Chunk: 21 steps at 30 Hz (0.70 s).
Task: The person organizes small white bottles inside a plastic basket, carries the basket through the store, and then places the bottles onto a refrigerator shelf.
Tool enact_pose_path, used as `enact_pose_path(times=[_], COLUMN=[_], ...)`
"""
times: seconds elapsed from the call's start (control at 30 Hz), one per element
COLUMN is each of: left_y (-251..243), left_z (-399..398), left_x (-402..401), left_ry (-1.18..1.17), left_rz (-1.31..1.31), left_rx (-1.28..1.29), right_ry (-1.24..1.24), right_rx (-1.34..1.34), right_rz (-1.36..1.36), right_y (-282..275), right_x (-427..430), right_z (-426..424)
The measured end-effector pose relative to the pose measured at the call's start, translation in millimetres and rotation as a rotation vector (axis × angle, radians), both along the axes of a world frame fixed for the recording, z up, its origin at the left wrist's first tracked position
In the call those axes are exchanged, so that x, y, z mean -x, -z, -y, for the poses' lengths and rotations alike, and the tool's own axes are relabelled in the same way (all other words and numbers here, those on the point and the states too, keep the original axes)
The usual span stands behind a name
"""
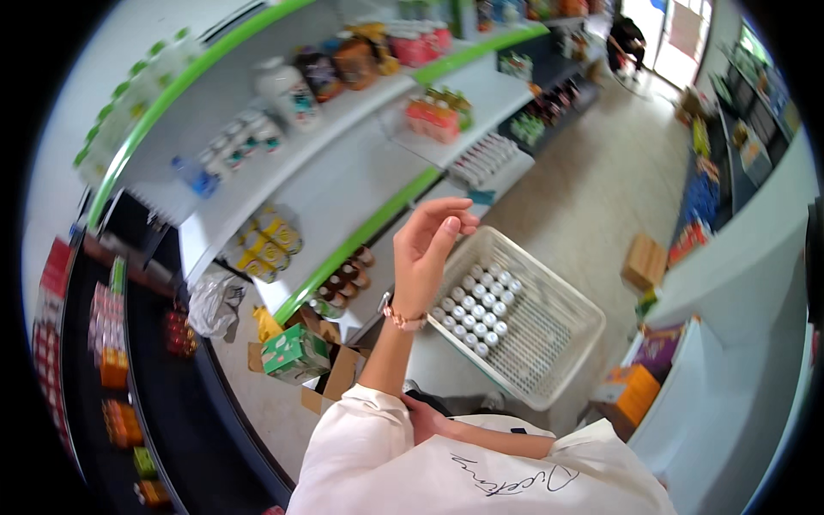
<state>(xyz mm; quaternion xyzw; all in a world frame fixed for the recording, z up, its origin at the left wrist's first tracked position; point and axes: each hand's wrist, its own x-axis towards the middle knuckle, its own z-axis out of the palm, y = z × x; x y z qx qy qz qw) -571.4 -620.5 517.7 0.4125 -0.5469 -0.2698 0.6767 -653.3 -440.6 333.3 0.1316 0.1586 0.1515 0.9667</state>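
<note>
My left hand [432,248] is raised in front of me with its fingers loosely bent and nothing in them. A rose-gold bracelet or watch [404,318] circles that wrist. Just beyond and below the hand, a cream plastic crate [555,344] stands on the floor. Several rows of white-topped cans or bottles [477,311] fill its left part; its slotted bottom shows at the right. Across my waist, my right hand [426,417] lies at my left elbow, against the rolled white sleeve [370,412]. Its fingertips are hidden behind that arm.
Shelving [335,174] with green edges runs along the left, bearing bottles and yellow cans [267,244]. A green carton [296,354] sits by an opened cardboard box [344,373]. Dark shelves [187,399] curve at far left. At right are cardboard [644,262] and orange boxes [627,393]. A person [626,44] is near the doorway.
</note>
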Motion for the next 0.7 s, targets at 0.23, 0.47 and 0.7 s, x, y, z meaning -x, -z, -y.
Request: enact_pose_path(times=[0.23,0.47,0.7], left_y=[-104.9,-127.0,-126.5], left_z=[-126.9,-217.0,-261.2], left_x=[-81.3,-177.9,-254.1], left_ry=[-0.249,-0.250,-0.188], left_rz=[0.097,0.059,0.013], left_rx=[0.516,0.723,0.851], right_ry=[-0.038,-0.363,-0.259], right_rx=[0.405,0.258,0.330], right_rz=[-0.175,-0.082,0.123], right_y=[-44.6,-51.0,-42.3], right_x=[-60.5,-160.6,-248.6], right_z=[-33.5,-48.8,-60.1])
